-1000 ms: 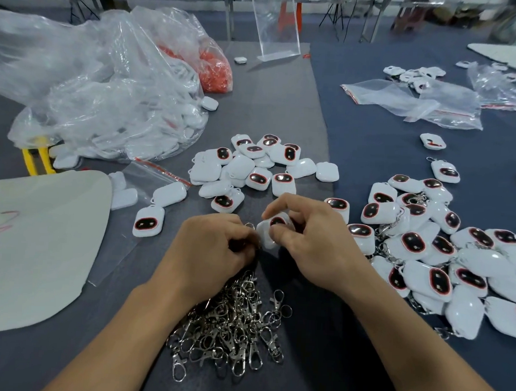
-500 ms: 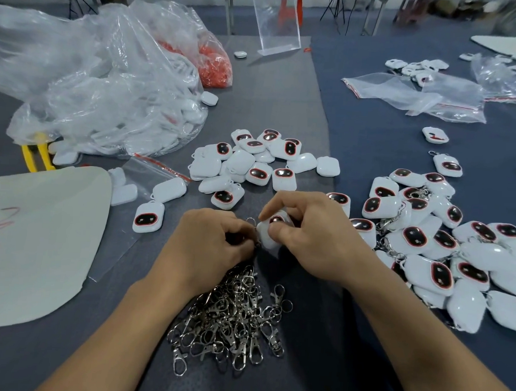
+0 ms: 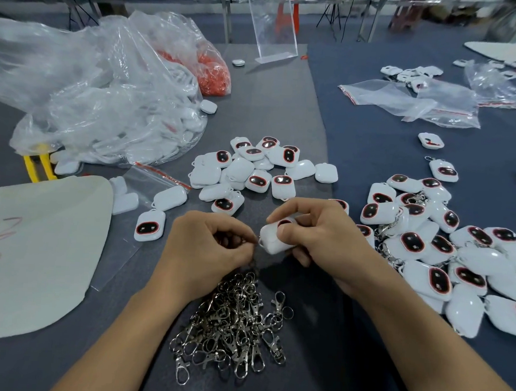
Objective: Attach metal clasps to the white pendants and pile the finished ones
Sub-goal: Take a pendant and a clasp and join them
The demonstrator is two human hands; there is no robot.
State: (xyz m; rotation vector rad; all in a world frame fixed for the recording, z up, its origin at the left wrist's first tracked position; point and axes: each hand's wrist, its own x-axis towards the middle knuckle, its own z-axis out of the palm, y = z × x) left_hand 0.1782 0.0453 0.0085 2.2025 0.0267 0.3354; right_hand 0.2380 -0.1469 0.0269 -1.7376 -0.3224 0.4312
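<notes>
Small assembly workshop, hand-work bench. Heap of identical white pendants (image 3: 252, 171) beyond the left hand (image 3: 209, 243), bigger heap (image 3: 442, 250) beside the right hand (image 3: 317, 237), loose metal clasps (image 3: 232, 322) piled below both, bulk plastic bags (image 3: 105, 112) of parts far left, zip bags (image 3: 405, 98) far right, bare metal frames (image 3: 227, 11) behind.
</notes>
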